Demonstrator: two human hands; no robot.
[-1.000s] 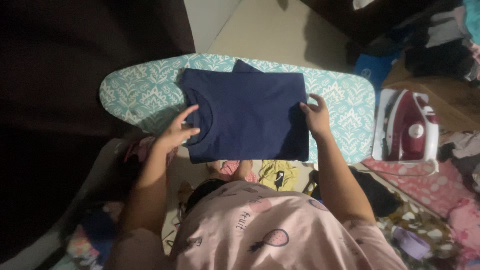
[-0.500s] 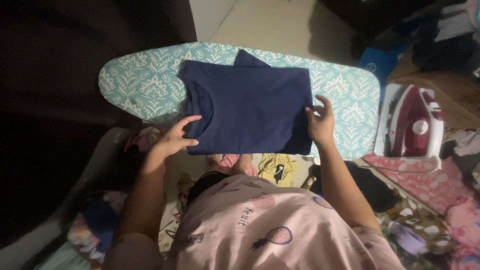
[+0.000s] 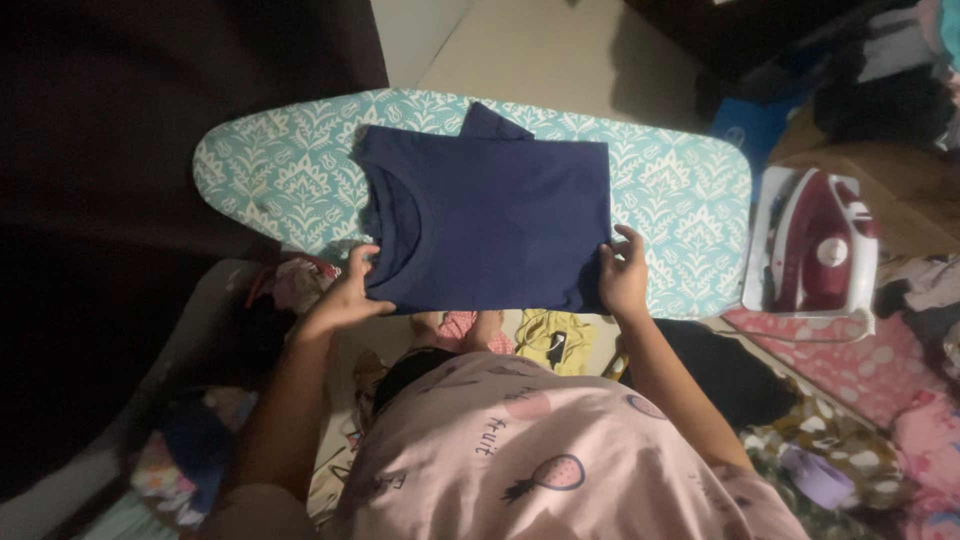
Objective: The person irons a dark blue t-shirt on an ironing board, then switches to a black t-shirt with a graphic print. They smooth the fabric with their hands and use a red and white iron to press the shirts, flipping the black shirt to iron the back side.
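Both hands grip the folded navy T-shirt [image 3: 490, 225] at its near corners — the left hand [image 3: 352, 290] closed on the neckline corner with the thumb on top and fingers curled under the edge, the right hand [image 3: 624, 275] pinching the opposite near corner the same way. The shirt lies flat on the teal patterned ironing board [image 3: 690, 200], collar toward the board's rounded end, its near edge hanging slightly past the board's rim, and a sleeve tip [image 3: 492, 122] pokes out from under the far edge.

Off the board's square end a maroon and white iron [image 3: 815, 240] lies on its rest, well apart from the shirt. Below the board, loose clothes are heaped on the floor, among them a yellow garment [image 3: 555, 335].

Risk, as I judge it: the fold is held only at two corners, so lifting or sliding it could let the middle sag and the layers slip apart — the loose sleeve tip would be first to fall out. A pull toward the body might also drag the shirt off the rim into the heap below.
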